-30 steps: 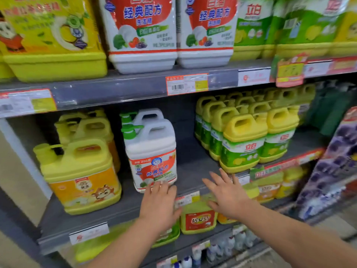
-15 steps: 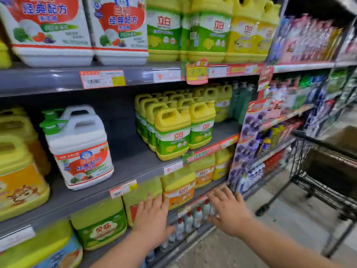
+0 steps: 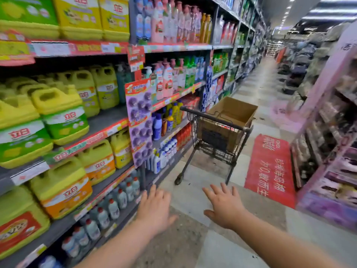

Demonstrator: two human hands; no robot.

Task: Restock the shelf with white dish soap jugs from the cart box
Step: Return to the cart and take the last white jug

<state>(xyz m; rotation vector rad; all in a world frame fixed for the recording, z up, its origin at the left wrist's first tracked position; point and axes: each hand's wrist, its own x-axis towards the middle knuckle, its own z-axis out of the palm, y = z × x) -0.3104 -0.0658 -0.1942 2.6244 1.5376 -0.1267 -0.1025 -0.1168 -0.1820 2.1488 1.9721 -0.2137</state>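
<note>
Tiled aisle floor (image 3: 193, 192) runs ahead of us between stocked racks. We see no white dish soap jugs now; we judge they sit inside the open cardboard box (image 3: 230, 111) in the wire cart (image 3: 210, 116), whose inside is hidden. Full jugs should be heavy, rigid, smooth plastic, so we would take each by its moulded top handle and support the base. Our left hand (image 3: 154, 207) and right hand (image 3: 225, 206) are spread and empty, well short of the cart. Glossy yellow jugs (image 3: 59, 113) crowd the grey shelf (image 3: 108, 118) at left.
</note>
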